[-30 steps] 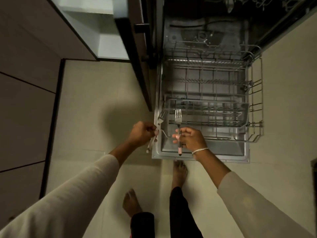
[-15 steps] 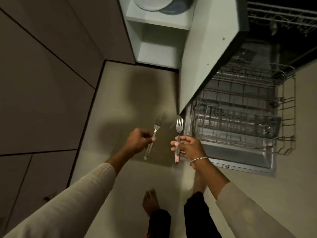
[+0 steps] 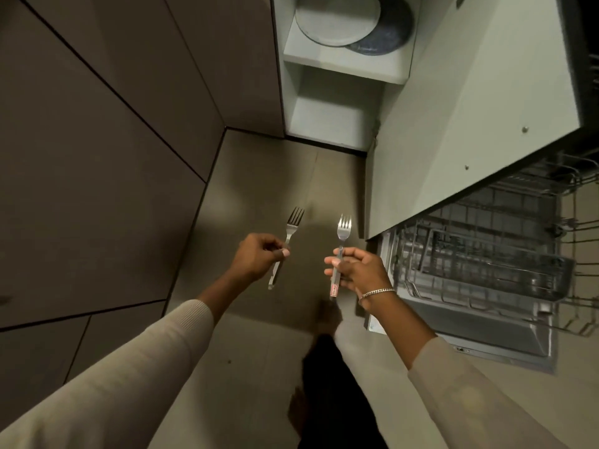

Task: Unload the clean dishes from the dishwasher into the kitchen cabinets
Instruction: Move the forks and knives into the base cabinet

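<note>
Head view, looking down on 2 hands held over a pale floor (image 3: 259, 176). The left hand (image 3: 259, 257), at the centre of the frame, pinches the handle of the left fork (image 3: 293, 222) between the thumb and curled fingers. The tines point toward the top of the frame and lean slightly right, and the handle's end shows below the fist. The right hand (image 3: 359, 270), just right of centre, grips the right fork (image 3: 343, 225) by the middle of its handle, with the fingers curled round it. This fork stands nearly vertical in the frame, tines up, and a small red-and-white sticker (image 3: 334, 290) sits near the lower end of its handle. The 2 forks lie side by side, apart, and both are clear of the dishwasher. A chain bracelet (image 3: 377, 292) circles the right wrist, and pale sleeves (image 3: 146, 367) cover both forearms.

At the right of the frame, the dishwasher door (image 3: 470, 338) lies folded down and the wire lower rack (image 3: 479, 264) rests pulled out above it. What the rack holds cannot be told in the dim light.

At upper centre, an open white cabinet (image 3: 343, 64) shows 2 compartments. In the upper 1, a pale grey plate (image 3: 337, 17) overlaps a dark blue plate (image 3: 389, 40). The cabinet door (image 3: 470, 108), swung open toward the right, hides the far part of the rack.

Dark, flat cabinet fronts (image 3: 97, 157) fill the left half of the frame. At lower centre are dark trouser legs and a blurred bare foot (image 3: 327, 314).
</note>
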